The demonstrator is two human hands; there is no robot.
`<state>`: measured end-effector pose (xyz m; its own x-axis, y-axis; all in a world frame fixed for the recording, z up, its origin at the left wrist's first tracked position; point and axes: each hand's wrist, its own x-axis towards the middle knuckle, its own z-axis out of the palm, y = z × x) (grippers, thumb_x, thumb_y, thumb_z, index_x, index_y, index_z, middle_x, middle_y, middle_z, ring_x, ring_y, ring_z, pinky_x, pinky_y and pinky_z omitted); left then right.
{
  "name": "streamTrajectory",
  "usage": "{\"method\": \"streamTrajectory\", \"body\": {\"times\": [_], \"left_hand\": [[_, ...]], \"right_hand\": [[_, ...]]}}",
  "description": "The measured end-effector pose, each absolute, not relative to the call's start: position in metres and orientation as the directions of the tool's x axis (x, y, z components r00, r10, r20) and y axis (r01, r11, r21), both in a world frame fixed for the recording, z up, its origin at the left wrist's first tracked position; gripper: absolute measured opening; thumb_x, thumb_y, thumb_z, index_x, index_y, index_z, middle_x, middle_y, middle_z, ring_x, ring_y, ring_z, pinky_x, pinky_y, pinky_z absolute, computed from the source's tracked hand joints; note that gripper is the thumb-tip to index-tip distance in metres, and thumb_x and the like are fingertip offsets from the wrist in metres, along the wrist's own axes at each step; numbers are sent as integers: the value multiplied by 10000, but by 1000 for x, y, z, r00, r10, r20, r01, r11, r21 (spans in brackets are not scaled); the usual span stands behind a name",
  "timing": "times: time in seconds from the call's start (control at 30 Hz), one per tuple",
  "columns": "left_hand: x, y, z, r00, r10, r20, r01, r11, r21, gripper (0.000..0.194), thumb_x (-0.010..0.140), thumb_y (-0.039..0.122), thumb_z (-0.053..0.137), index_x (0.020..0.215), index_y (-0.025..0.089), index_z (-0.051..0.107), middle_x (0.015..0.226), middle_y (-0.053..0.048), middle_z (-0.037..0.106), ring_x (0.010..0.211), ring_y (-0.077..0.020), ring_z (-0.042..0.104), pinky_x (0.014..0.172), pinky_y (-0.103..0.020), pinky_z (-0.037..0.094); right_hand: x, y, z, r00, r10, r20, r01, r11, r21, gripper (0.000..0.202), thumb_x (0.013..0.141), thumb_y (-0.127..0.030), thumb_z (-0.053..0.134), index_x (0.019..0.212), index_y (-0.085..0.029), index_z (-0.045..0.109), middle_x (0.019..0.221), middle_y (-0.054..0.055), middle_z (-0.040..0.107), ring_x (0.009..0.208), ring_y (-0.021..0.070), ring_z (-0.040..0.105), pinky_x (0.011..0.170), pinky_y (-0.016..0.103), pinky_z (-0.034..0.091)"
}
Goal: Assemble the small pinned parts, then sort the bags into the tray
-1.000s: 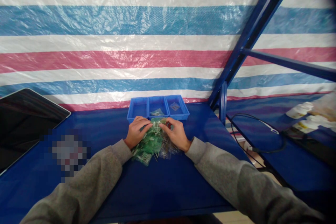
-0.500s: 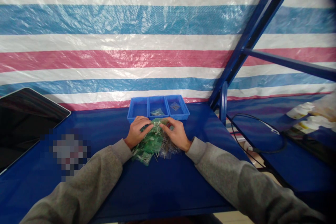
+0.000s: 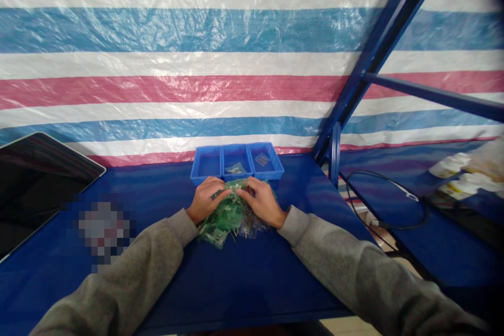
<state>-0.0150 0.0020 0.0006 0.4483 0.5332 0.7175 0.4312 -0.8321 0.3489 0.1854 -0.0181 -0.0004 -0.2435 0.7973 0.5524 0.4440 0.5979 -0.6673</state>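
Note:
My left hand [image 3: 205, 199] and my right hand [image 3: 263, 201] meet over a pile of small green plastic bags [image 3: 226, 216] holding silvery metal pieces. Thumbs almost together, both hands pinch a small clear-green plastic bag [image 3: 234, 187] at the top of the pile. The fingers behind it are partly hidden. Loose-looking thin metal pins and clear bags [image 3: 249, 224] lie under my right hand. Just beyond my hands stands a blue three-compartment tray [image 3: 238, 175]. Its middle compartment has a small bag [image 3: 235, 168], and its right one another clear bag [image 3: 262, 159].
A dark-screened flat device [image 3: 43, 184] lies at the left of the blue table [image 3: 244, 283], near a blurred-out patch. To the right rise blue metal frame bars [image 3: 334, 155]. Past them are a black cable [image 3: 350, 205] and white bottles [image 3: 451, 165] on another surface.
My right hand has shifted slightly to the left, its thumb closer to my left thumb over the bag. The pile and the tray have stayed put.

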Motion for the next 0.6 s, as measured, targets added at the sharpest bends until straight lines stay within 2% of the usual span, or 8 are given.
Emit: {"method": "streamTrajectory", "body": {"times": [0.33, 0.6], "left_hand": [[-14, 2, 2, 470, 576, 669, 470, -805, 362, 158, 847, 285, 564, 849, 144, 634, 815, -81, 642, 800, -180, 592, 762, -327, 478], [-14, 4, -2, 433, 566, 702, 456, -809, 371, 122, 842, 257, 575, 885, 152, 619, 824, -68, 636, 798, -168, 583, 770, -320, 473]], "right_hand": [[185, -17, -5, -208, 817, 538, 460, 567, -683, 285, 869, -387, 518, 661, -192, 527, 633, 1, 511, 602, 146, 474, 578, 249, 362], [186, -18, -3, -225, 814, 535, 439, 575, -690, 248, 885, -351, 498, 710, -189, 570, 672, 6, 544, 629, 145, 492, 616, 256, 389]]}}
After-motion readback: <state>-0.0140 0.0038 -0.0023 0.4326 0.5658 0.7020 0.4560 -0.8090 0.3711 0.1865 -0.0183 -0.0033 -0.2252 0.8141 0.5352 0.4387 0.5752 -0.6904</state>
